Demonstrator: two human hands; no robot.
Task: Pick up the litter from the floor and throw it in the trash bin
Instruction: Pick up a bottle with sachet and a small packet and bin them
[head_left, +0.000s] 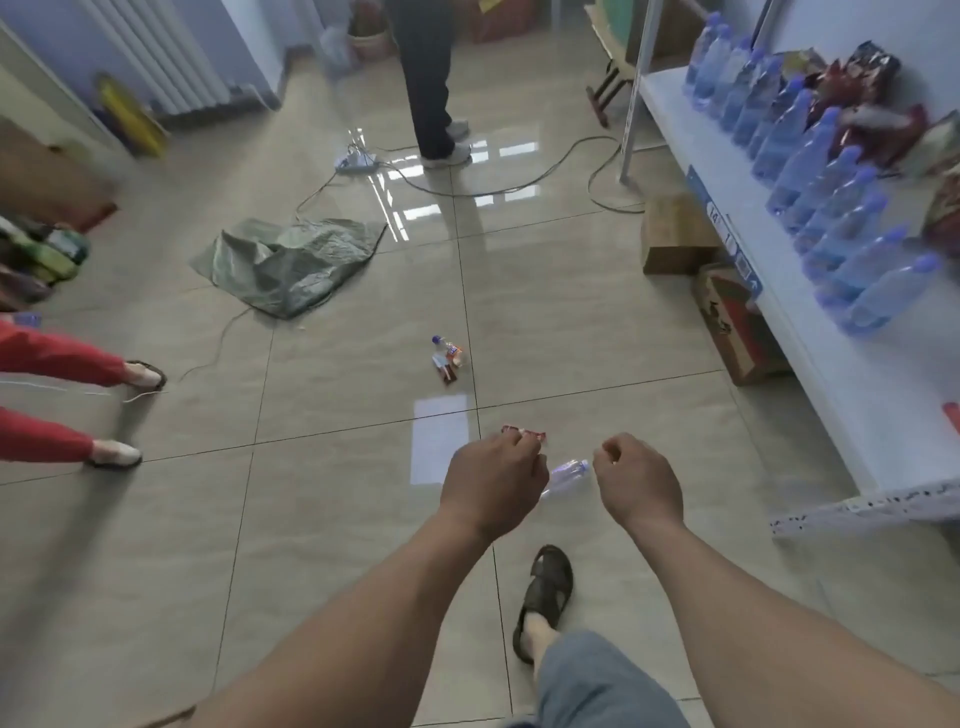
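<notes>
Both my arms out in front, above the floor (337, 519). Left hand (492, 486): fingers curled in, back of hand to the camera. A red wrapper (524, 432) pokes out just past its knuckles; can't tell if I'm pinching it or if it lies on the floor behind the hand. Right hand (638, 480): fingers curled too, nothing visibly held. Clear bottle (563, 475) sits in the gap between the two hands, lying on its side, its lower end hidden behind my left hand. Can't tell if either hand touches it.

More litter (448, 356) further ahead of my left hand, well apart: small bottle with a blue cap plus red and white scraps, bunched together on the floor. Green sack (291, 262) crumpled beyond that, off to the left. No bin in sight from here.

Right of my right hand: white shelf (831, 332) with a row of bottles lying along it and snack packs behind. Cardboard boxes (727, 312) under it. My sandal (545, 597) on the floor below my hands. Someone's red-trousered legs (52, 395) far left, another person (431, 78) standing far ahead by a power strip (356, 163) and cables
</notes>
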